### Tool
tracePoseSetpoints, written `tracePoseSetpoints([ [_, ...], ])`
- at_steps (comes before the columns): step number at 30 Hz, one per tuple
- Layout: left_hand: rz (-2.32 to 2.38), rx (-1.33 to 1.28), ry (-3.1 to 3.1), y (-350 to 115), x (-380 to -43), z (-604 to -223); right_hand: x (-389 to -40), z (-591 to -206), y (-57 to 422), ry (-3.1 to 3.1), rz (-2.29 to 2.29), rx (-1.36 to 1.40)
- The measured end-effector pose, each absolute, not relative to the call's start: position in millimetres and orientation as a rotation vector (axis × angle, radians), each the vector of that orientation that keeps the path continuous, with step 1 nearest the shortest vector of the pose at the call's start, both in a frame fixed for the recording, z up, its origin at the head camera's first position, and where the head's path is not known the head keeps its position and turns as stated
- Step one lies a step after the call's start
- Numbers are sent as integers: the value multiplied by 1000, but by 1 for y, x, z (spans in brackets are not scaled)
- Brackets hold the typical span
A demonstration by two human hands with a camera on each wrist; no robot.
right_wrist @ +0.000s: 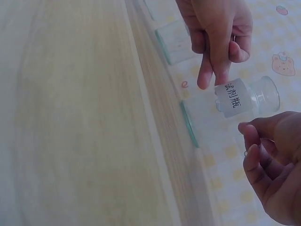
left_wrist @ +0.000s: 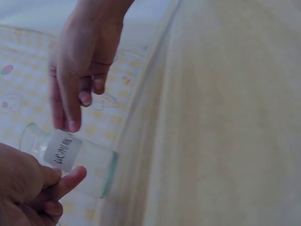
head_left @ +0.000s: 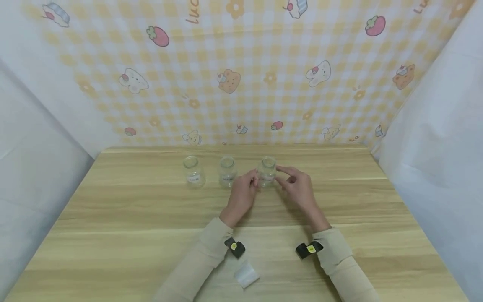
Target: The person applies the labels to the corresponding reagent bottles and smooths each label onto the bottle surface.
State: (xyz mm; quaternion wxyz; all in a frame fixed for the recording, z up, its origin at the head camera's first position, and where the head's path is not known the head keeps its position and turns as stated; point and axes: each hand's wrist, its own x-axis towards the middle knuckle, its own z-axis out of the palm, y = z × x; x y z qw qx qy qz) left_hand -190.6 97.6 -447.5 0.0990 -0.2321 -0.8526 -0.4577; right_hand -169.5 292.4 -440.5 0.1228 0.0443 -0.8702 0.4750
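Observation:
My two hands are at a clear glass bottle (head_left: 267,170), the rightmost of three standing in a row. A white label (right_wrist: 233,98) with printed characters is on its side. My left hand (head_left: 243,192) touches the bottle's left side, thumb and forefinger extended at the label's edge and the other fingers bent. On the other side, my right hand (head_left: 299,189) has its thumb and forefinger spread by the glass. In the left wrist view, the right hand's (left_wrist: 84,61) straight fingertips meet the label's edge. The bottle stands upright on the table.
A labelled middle bottle (head_left: 227,171) is just left of my left hand, and another labelled bottle (head_left: 194,171) stands farther left. A small pale sheet (head_left: 246,275) lies on the wooden table (head_left: 132,251) between my forearms. Behind hangs a yellow checked cloth (head_left: 264,54).

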Motion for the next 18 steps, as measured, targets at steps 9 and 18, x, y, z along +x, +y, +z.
tracePoseSetpoints([
  [9,-1372,-706,-2826,65,-164,-422,-161,-434,312,-2574,1455,57],
  [18,-1340,-675,-2900,11,-131,-441,-151,-431,321,-2660,1524,122],
])
